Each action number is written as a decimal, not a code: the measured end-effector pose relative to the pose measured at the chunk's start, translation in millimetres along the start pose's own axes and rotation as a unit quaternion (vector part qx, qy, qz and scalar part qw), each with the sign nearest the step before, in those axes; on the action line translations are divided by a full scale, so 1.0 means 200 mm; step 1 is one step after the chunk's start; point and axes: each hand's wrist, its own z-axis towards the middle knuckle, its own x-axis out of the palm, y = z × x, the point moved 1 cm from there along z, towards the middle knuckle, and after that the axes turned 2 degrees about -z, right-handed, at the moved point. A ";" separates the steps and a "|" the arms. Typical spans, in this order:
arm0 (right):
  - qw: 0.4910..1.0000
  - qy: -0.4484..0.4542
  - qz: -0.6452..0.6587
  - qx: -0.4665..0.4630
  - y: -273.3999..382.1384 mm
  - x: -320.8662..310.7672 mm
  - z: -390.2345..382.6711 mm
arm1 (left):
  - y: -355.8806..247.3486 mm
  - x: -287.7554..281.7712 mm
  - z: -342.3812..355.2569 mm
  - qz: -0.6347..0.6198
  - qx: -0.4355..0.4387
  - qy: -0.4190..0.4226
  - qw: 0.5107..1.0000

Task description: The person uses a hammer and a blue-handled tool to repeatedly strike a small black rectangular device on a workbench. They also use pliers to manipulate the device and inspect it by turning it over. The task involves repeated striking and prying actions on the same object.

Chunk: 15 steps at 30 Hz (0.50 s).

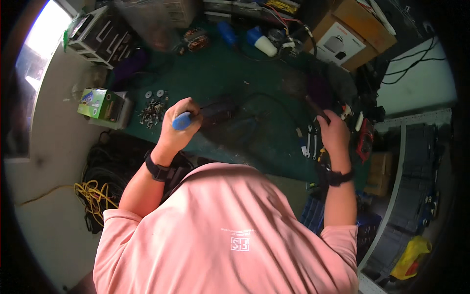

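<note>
Toward the desk's left end: blue handle, its end showing from the left hand; grip closed firmly round it. Toward the right end: right hand, grip curled closed on a dark slim tool. Wrenches just beside it. Loose metal fasteners near the left edge; green box at that edge.
</note>
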 end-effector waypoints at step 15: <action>0.986 -0.101 -0.042 0.125 -0.54 0.59 0.24 | -0.07 -0.04 -0.03 -0.024 0.046 0.136 0.989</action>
